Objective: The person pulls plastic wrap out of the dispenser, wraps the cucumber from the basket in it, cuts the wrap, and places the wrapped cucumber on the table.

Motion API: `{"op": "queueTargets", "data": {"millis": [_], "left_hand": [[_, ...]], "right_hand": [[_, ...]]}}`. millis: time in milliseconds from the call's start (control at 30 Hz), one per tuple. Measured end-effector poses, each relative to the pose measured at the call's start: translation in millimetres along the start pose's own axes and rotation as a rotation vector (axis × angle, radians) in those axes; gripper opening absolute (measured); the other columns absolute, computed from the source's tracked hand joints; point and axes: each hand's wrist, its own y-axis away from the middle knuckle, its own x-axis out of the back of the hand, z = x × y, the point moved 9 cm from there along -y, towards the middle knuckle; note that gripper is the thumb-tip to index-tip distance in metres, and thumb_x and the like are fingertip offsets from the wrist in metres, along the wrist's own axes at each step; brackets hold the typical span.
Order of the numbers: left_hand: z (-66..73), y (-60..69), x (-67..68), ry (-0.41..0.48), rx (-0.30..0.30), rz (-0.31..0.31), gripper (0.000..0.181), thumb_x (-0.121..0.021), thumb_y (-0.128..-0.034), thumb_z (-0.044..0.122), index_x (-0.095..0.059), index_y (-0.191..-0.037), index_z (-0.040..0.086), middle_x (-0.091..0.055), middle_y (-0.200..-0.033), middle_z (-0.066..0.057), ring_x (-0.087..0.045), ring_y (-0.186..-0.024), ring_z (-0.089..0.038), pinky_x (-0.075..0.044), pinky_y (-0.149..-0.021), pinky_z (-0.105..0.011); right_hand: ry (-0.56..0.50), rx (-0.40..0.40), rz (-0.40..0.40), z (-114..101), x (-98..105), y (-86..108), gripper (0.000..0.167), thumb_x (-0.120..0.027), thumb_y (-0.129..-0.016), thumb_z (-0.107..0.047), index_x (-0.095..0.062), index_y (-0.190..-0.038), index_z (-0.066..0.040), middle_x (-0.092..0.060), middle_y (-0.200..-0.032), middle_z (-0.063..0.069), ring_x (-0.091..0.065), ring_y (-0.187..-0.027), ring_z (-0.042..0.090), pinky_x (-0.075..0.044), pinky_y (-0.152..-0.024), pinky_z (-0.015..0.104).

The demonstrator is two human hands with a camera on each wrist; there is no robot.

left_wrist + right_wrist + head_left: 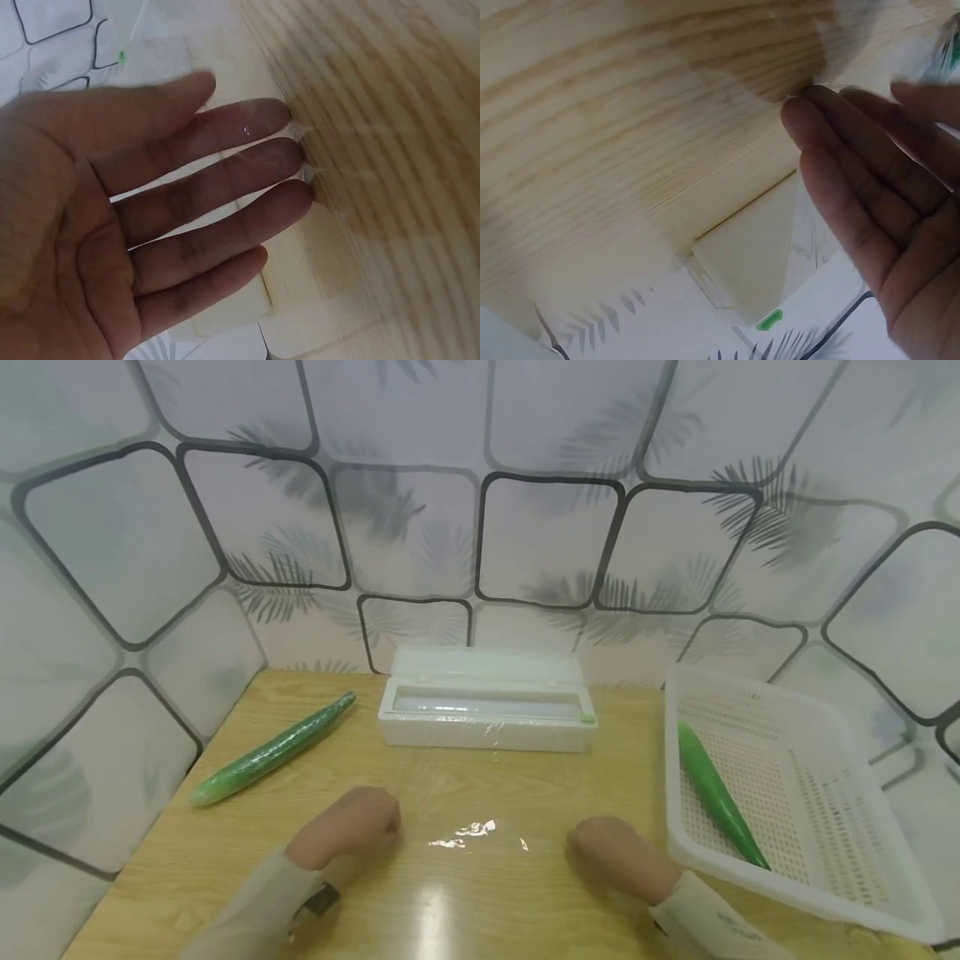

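A sheet of clear cling film [480, 831] runs from the white cling film dispenser [483, 735] towards me, low over the wooden table. My left hand [348, 822] is at the film's left side; in the left wrist view its fingers [217, 232] lie nearly straight, fingertips against the film, thumb beside the index finger. At the right side is my right hand [622, 857]. Its fingers [855, 187] are lightly bent and close together in the right wrist view, the thumb apart from them. Whether these fingertips touch the film is hard to tell.
A cucumber [277, 756] with a shiny film-like surface lies at the table's left. On the right stands a white plastic basket [911, 893] holding a long green cucumber [720, 797]. The dispenser's lid [487, 664] is raised near the patterned wall [555, 543].
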Motion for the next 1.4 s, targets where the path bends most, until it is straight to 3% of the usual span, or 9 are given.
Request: {"op": "queueTargets", "data": {"millis": [133,300,500,633,800,967,1100,1300,1400], "left_hand": [[0.2,-5.4,4.3,-0.004,0.013,0.029,0.017,-0.065,-0.0787,0.010,-0.057,-0.063,0.011,-0.050,-0.059,0.005,-0.040,-0.054,-0.009,-0.038,-0.051,-0.022],[5.8,-11.0,4.4,-0.096,-0.051,0.076,0.023,-0.067,-0.0725,0.003,-0.050,-0.060,0.013,-0.046,-0.057,0.005,-0.038,-0.053,-0.009,-0.035,-0.050,-0.020],[11.2,-9.2,9.5,-0.208,-0.085,0.126,0.026,-0.067,-0.0643,0.001,-0.046,-0.055,0.013,-0.043,-0.052,0.005,-0.035,-0.049,-0.009,-0.032,-0.045,-0.021],[8.7,-7.3,6.2,-0.175,-0.059,0.085,0.027,-0.066,-0.0659,0.001,-0.045,-0.056,0.014,-0.041,-0.054,0.006,-0.034,-0.050,-0.008,-0.032,-0.047,-0.020],[0.8,-5.5,-1.5,-0.083,0.033,-0.013,0.028,-0.069,-0.0715,0.004,-0.046,-0.058,0.014,-0.042,-0.059,0.006,-0.037,-0.055,-0.010,-0.036,-0.053,-0.022],[-5.7,-9.2,5.9,-0.006,0.092,-0.048,0.027,-0.068,-0.0757,0.007,-0.045,-0.062,0.014,-0.044,-0.062,0.004,-0.040,-0.058,-0.012,-0.037,-0.055,-0.025],[-12.6,-22.7,34.0,-0.044,0.065,0.077,0.021,-0.067,-0.0814,0.013,-0.049,-0.071,0.012,-0.050,-0.067,0.002,-0.046,-0.061,-0.013,-0.040,-0.053,-0.025],[-24.6,-43.6,91.5,-0.138,-0.026,0.466,0.012,-0.069,-0.0797,0.008,-0.059,-0.086,0.007,-0.060,-0.078,-0.006,-0.056,-0.066,-0.018,-0.046,-0.051,-0.024],[-35.4,-55.1,101.2,-0.152,-0.033,0.548,0.011,-0.065,-0.0797,0.006,-0.061,-0.090,0.005,-0.061,-0.082,-0.009,-0.056,-0.067,-0.020,-0.046,-0.049,-0.026]], "right_hand": [[0.049,-0.057,0.038,7,2,-4.2,0.017,-0.070,-0.074,0.002,-0.056,-0.075,-0.008,-0.056,-0.056,0.003,-0.047,-0.044,0.010,-0.041,-0.040,0.018],[0.040,-0.071,0.097,11,2,-10.9,0.018,-0.071,-0.071,0.002,-0.057,-0.069,-0.009,-0.055,-0.054,0.001,-0.043,-0.042,0.008,-0.037,-0.038,0.016],[-0.002,-0.104,0.024,18,-4,-16.1,0.011,-0.070,-0.072,-0.003,-0.063,-0.069,-0.011,-0.054,-0.059,-0.001,-0.039,-0.048,0.006,-0.034,-0.041,0.015],[-0.061,-0.098,0.002,18,-1,-17.1,0.011,-0.066,-0.073,0.001,-0.063,-0.072,-0.010,-0.053,-0.062,0.000,-0.039,-0.050,0.006,-0.034,-0.041,0.014],[-0.117,-0.084,-0.003,17,-1,-16.0,0.011,-0.065,-0.072,0.002,-0.060,-0.076,-0.008,-0.050,-0.064,0.000,-0.039,-0.051,0.006,-0.034,-0.041,0.014],[-0.035,-0.040,-0.011,14,-2,-13.4,0.009,-0.070,-0.075,-0.005,-0.063,-0.079,-0.009,-0.054,-0.066,0.000,-0.042,-0.053,0.007,-0.036,-0.043,0.016],[-0.019,-0.070,0.066,17,21,-5.3,0.010,-0.072,-0.077,-0.010,-0.065,-0.083,-0.011,-0.061,-0.073,-0.002,-0.053,-0.059,0.009,-0.044,-0.048,0.017],[-0.047,-0.095,0.449,38,127,14.9,0.019,-0.073,-0.073,-0.012,-0.066,-0.090,-0.008,-0.069,-0.079,0.003,-0.062,-0.060,0.014,-0.049,-0.048,0.021],[-0.005,-0.132,0.540,69,165,20.5,0.011,-0.068,-0.075,-0.009,-0.066,-0.086,-0.008,-0.069,-0.074,0.004,-0.062,-0.058,0.016,-0.048,-0.045,0.025]]}}
